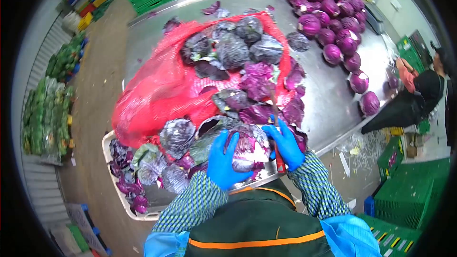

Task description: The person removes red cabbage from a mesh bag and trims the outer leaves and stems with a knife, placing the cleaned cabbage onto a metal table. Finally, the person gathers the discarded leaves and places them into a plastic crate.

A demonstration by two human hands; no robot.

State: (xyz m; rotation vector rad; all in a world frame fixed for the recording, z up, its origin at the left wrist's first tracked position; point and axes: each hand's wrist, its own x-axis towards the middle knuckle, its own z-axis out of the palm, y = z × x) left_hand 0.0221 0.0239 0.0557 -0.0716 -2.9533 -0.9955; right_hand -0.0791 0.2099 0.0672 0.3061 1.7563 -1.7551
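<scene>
My left hand (pixel 226 159), in a blue glove, is spread against the side of a purple cabbage (pixel 250 148) at the table's near edge. Pale cut patches and ragged leaves show on this head. My right hand (pixel 288 146), gloved in blue too, is closed around a knife (pixel 279 161) at the cabbage's right side. The red handle shows below the fingers, and a thin dark blade seems to point away from me. Loose purple leaves (pixel 257 114) lie just beyond the cabbage. Dark unpeeled cabbages (pixel 232 50) rest on a red mesh bag (pixel 166 81).
A pile of shiny purple cabbages (pixel 333 19) covers the far right of the metal table (pixel 328 100). A pale tub (pixel 108 150) with leaves stands at the near left. Another person (pixel 421 83) works at right. Green crates (pixel 404 195) are stacked at the lower right.
</scene>
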